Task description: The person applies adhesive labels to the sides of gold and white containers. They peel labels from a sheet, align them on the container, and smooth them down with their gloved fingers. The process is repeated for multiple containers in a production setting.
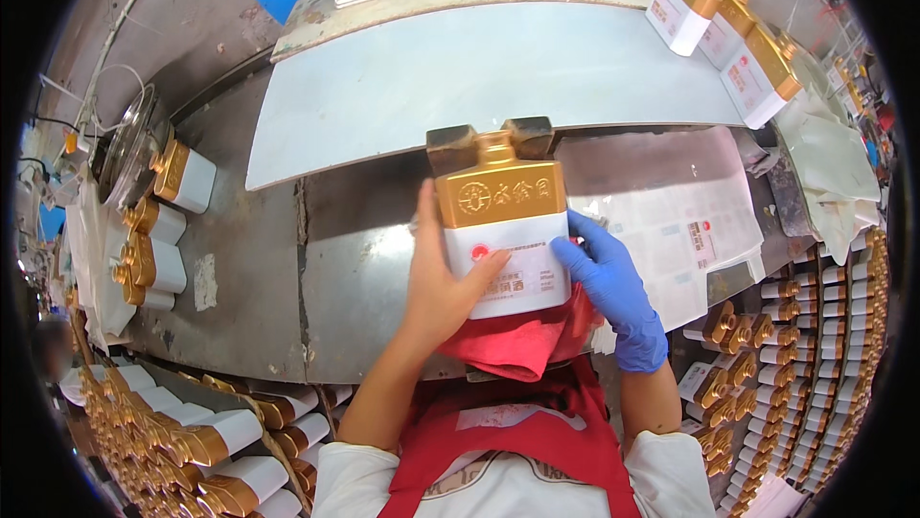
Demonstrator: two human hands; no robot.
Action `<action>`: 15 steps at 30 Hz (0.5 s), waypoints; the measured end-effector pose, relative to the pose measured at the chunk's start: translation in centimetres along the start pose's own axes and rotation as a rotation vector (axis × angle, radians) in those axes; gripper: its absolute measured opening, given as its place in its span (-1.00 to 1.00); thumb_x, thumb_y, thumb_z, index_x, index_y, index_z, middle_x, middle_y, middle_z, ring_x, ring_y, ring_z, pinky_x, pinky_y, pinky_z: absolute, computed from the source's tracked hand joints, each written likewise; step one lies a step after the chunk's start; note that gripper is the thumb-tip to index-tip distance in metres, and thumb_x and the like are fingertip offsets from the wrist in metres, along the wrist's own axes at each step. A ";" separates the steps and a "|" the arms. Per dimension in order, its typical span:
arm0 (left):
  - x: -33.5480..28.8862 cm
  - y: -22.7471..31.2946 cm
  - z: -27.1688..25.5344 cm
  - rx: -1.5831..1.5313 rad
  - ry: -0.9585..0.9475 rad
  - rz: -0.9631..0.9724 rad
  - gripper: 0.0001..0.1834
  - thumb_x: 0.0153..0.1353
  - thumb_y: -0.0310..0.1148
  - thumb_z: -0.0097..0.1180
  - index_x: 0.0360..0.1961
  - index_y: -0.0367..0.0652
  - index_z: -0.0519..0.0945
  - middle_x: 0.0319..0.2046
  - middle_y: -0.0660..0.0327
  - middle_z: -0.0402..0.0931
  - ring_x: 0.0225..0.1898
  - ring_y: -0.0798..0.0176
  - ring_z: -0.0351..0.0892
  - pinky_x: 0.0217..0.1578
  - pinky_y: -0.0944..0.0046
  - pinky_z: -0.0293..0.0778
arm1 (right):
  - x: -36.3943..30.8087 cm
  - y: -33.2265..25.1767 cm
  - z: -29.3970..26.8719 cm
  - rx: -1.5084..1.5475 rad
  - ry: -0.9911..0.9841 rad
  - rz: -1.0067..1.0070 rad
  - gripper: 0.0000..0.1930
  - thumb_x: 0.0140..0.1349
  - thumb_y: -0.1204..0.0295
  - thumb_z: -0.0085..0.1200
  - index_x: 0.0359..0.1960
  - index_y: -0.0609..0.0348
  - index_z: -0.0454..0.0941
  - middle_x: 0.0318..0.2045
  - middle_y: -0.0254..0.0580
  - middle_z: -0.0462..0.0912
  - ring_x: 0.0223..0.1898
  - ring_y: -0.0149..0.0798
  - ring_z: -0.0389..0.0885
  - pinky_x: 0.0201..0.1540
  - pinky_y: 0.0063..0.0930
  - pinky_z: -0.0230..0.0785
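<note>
Gripping the gold-and-white bottle (505, 221) mid-frame, you had left hand (443, 286) and right hand (611, 280) clamped on its sides. Looked stiff, probably slick; lower white sides seemed best hold.

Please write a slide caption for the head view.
Bare left hand and gloved right hand holding a gold and white bottle.

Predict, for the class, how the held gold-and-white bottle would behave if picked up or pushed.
The bottle is probably stiff: its sides look straight, undented under the hold. Its smooth-looking white lower body may be somewhat slippery. The boxy, flat-sided shape suggests sliding or tipping rather than rolling.
</note>
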State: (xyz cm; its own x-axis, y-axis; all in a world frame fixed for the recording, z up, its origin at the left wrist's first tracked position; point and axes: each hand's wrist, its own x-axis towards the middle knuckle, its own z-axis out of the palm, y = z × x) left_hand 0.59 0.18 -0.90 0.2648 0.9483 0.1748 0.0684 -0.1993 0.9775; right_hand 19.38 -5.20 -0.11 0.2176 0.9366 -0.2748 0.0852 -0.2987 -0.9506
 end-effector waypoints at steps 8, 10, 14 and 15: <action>1.7 3.5 -0.9 0.730 -0.327 0.703 -0.63 -0.09 -0.46 0.26 -0.16 0.00 0.65 0.16 -0.05 0.28 0.23 -0.13 0.10 0.18 -0.06 0.11 | 0.1 3.9 -4.8 0.745 0.048 0.373 -0.39 0.27 -0.15 -0.17 -0.14 0.25 0.51 -0.41 -0.25 0.58 -0.64 -0.56 0.34 -0.63 -0.67 0.17; 2.4 3.6 -0.4 0.769 -0.356 0.756 -0.66 -0.18 -0.46 0.23 -0.26 0.04 0.64 0.01 0.00 0.41 0.21 -0.11 0.13 0.17 -0.14 0.11 | -0.4 4.6 -5.0 0.677 -0.063 0.331 -0.40 0.29 -0.12 -0.19 -0.17 0.26 0.55 -0.43 -0.27 0.58 -0.64 -0.55 0.32 -0.60 -0.67 0.16; 3.2 4.3 -0.3 0.799 -0.431 0.832 -0.72 -0.15 -0.44 0.15 -0.31 0.02 0.61 -0.19 0.07 0.51 0.19 -0.06 0.20 0.16 -0.19 0.11 | -1.9 2.5 -4.5 0.496 -0.081 0.161 -0.56 0.34 0.09 -0.13 -0.22 0.24 0.60 -0.40 -0.29 0.61 -0.56 -0.56 0.34 -0.47 -0.68 0.22; 3.3 4.4 -0.3 0.814 -0.439 0.852 -0.72 -0.16 -0.43 0.15 -0.32 0.02 0.60 -0.20 0.08 0.51 0.19 -0.05 0.20 0.16 -0.20 0.11 | -2.1 1.8 -4.1 0.438 -0.091 0.117 -0.59 0.33 0.12 -0.11 -0.21 0.24 0.60 -0.39 -0.29 0.61 -0.54 -0.57 0.36 -0.43 -0.68 0.24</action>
State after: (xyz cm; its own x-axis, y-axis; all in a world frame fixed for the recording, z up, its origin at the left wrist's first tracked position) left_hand 1.47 2.50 4.04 0.8030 0.3134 0.5069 0.2501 -0.9493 0.1907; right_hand 23.10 -8.44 -0.67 0.1133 0.9194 -0.3765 -0.3578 -0.3158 -0.8788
